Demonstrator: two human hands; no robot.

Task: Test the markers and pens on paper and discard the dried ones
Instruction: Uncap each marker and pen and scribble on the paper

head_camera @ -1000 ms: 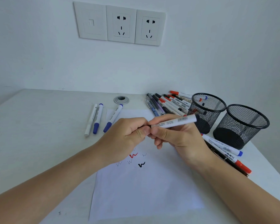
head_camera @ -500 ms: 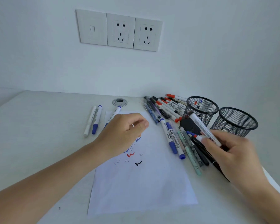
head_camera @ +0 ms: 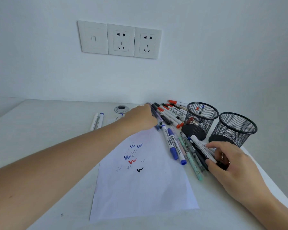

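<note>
The paper (head_camera: 145, 188) lies nearest, carrying blue, red and black test squiggles, several very faint. The left forearm (head_camera: 70, 156) crosses just above its upper left corner; if it drops, it could smear fresh ink or drag the sheet askew.

Just right of the sheet, the right hand (head_camera: 231, 163) pinches a white marker (head_camera: 200, 145) between thumb and curled fingers, low over the row of pens (head_camera: 178, 146) on the surface (head_camera: 40, 123). Set down carelessly there, it could get lost among look-alikes, mixing dried ones with good. Any nudge might also send round barrels rolling.

Beyond, the two mesh cups (head_camera: 234, 128) stand near those knuckles and look light enough to tip.

Farthest, the left hand (head_camera: 140, 118) reaches into the far heap of markers (head_camera: 170, 113). Its fingers are hidden, so I cannot tell whether it grips anything. A blind grab could scatter the heap.
</note>
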